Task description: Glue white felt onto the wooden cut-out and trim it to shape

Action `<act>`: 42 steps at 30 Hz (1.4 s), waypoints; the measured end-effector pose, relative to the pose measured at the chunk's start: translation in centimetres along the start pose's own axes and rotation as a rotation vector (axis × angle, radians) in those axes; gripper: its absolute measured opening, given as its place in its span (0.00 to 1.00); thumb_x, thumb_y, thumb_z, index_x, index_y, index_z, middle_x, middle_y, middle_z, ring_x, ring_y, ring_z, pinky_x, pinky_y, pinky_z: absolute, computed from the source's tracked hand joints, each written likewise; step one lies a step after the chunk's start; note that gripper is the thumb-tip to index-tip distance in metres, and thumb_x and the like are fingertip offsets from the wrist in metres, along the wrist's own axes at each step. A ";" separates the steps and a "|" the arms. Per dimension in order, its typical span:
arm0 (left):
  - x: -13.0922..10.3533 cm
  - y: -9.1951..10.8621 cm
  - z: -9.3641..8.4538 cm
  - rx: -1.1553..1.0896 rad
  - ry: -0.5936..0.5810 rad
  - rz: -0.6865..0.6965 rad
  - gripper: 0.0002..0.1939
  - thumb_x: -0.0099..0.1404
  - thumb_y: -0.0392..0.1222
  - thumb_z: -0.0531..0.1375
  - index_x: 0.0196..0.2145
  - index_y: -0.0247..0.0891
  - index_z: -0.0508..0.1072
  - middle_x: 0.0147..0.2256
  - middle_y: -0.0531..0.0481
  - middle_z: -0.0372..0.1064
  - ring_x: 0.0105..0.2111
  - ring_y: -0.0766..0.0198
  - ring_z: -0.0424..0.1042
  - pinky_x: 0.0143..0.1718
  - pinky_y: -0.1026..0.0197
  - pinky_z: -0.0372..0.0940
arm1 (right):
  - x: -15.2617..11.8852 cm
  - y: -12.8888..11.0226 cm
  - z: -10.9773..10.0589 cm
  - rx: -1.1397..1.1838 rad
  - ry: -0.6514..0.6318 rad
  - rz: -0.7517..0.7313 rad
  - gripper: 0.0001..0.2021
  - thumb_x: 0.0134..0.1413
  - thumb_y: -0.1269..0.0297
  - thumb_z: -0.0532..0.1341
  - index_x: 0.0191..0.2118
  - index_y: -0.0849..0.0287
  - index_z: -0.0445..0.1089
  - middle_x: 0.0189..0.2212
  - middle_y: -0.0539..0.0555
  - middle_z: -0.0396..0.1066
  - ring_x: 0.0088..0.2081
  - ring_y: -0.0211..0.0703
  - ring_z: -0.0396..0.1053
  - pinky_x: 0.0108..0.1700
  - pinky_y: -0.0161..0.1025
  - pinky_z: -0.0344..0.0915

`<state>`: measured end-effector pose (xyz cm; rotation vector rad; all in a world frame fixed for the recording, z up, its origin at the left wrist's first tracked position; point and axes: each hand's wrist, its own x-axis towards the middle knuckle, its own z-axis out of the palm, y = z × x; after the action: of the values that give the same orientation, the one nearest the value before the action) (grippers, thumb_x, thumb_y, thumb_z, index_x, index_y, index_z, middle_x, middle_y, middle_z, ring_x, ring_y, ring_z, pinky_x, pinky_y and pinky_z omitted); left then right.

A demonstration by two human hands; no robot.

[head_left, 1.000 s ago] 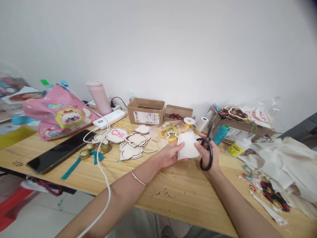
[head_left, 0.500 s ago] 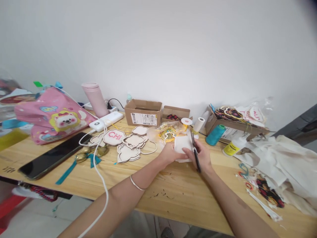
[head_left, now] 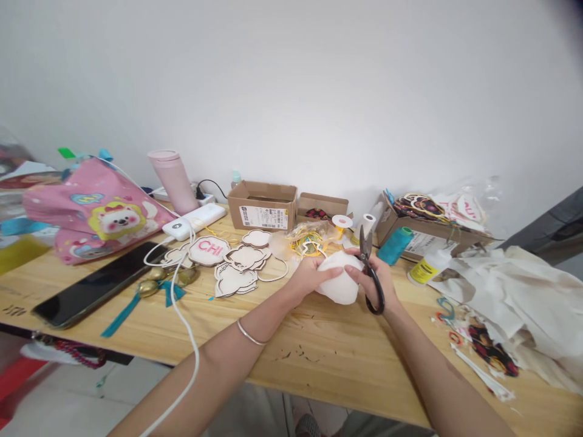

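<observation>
Between my two hands is a rounded white piece (head_left: 339,280), its surface facing up. My left hand (head_left: 310,278) pinches its left side, thumb on top. My right hand (head_left: 377,280) has its thumb and fingers at the right side of the piece and also holds black-handled scissors (head_left: 375,291), blades pointing up and away. Left of my hands lie several flat cloud-shaped pieces (head_left: 234,280), one lettered CHI (head_left: 209,249). Tangled yellow thread (head_left: 310,244) is just beyond my left hand.
Cardboard boxes (head_left: 263,205) stand by the wall. On the right are a teal thread cone (head_left: 395,245), a glue bottle (head_left: 428,268) and cream fabric (head_left: 523,303). A phone (head_left: 95,285), pink bag (head_left: 104,212), tumbler (head_left: 173,182) and white cable (head_left: 186,325) are left.
The white piece has been turned and lowered, and now shows a rounded outline. The scissors have swung in my right hand, so their handle loops are visible.
</observation>
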<state>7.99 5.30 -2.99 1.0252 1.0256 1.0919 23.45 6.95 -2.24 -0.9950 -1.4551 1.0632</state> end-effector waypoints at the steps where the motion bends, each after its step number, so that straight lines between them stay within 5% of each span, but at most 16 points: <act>1: 0.1 0.0 -0.1 -0.062 -0.007 0.004 0.19 0.45 0.51 0.65 0.29 0.30 0.74 0.25 0.46 0.72 0.24 0.64 0.69 0.26 0.63 0.62 | 0.1 0.0 -0.1 0.020 0.015 0.008 0.17 0.32 0.61 0.66 0.34 0.60 0.69 0.24 0.48 0.66 0.21 0.33 0.57 0.22 0.32 0.56; 12: 0.6 -1.1 -0.1 -0.391 -0.245 -0.004 0.28 0.41 0.34 0.69 0.43 0.34 0.72 0.39 0.43 0.72 0.38 0.60 0.71 0.41 0.60 0.63 | 0.2 0.2 -0.1 0.170 0.320 -0.024 0.19 0.29 0.61 0.67 0.34 0.60 0.67 0.23 0.48 0.67 0.22 0.34 0.60 0.23 0.32 0.58; 17: 0.3 -1.5 0.8 -0.410 -0.278 -0.073 0.25 0.42 0.32 0.68 0.41 0.33 0.72 0.41 0.42 0.72 0.40 0.60 0.70 0.43 0.60 0.62 | 0.0 0.3 0.4 0.135 0.431 -0.072 0.18 0.31 0.61 0.66 0.34 0.61 0.68 0.24 0.48 0.67 0.22 0.34 0.60 0.24 0.33 0.59; 22: 0.0 -1.2 1.5 -0.436 -0.196 -0.110 0.24 0.39 0.31 0.69 0.38 0.34 0.74 0.38 0.45 0.73 0.36 0.63 0.71 0.41 0.62 0.63 | 0.2 1.0 0.7 0.121 0.447 -0.073 0.18 0.34 0.60 0.65 0.36 0.61 0.68 0.23 0.48 0.66 0.22 0.33 0.60 0.24 0.32 0.59; 28: 0.4 -0.7 0.6 -0.347 0.023 0.000 0.15 0.45 0.43 0.67 0.30 0.29 0.74 0.30 0.42 0.74 0.30 0.62 0.72 0.39 0.59 0.64 | 0.0 -0.1 0.7 0.097 0.273 -0.011 0.19 0.34 0.61 0.64 0.38 0.59 0.68 0.18 0.46 0.62 0.18 0.34 0.58 0.20 0.33 0.57; 34: 0.7 -1.7 0.8 -0.106 0.161 0.156 0.20 0.44 0.40 0.67 0.37 0.32 0.72 0.31 0.47 0.74 0.28 0.64 0.70 0.32 0.62 0.65 | -0.6 0.5 1.2 0.042 0.247 -0.015 0.21 0.36 0.61 0.64 0.41 0.59 0.67 0.19 0.44 0.58 0.20 0.32 0.55 0.21 0.32 0.57; 37: 0.5 -1.3 1.1 0.006 0.176 0.165 0.21 0.41 0.40 0.68 0.35 0.32 0.72 0.28 0.47 0.73 0.25 0.64 0.70 0.29 0.62 0.65 | -0.6 0.8 1.3 0.044 0.244 -0.012 0.21 0.38 0.62 0.64 0.43 0.59 0.66 0.21 0.45 0.60 0.21 0.32 0.56 0.22 0.31 0.57; 42: 0.3 -0.5 1.1 -0.114 0.125 0.130 0.20 0.40 0.40 0.69 0.33 0.30 0.72 0.28 0.46 0.74 0.26 0.64 0.71 0.32 0.60 0.67 | -0.4 0.5 1.3 0.073 0.251 -0.051 0.24 0.37 0.61 0.66 0.44 0.59 0.65 0.26 0.48 0.65 0.25 0.35 0.60 0.26 0.33 0.59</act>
<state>9.24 5.37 -3.28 0.9514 0.9944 1.3192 22.25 6.57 -2.91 -0.9959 -1.2223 0.9129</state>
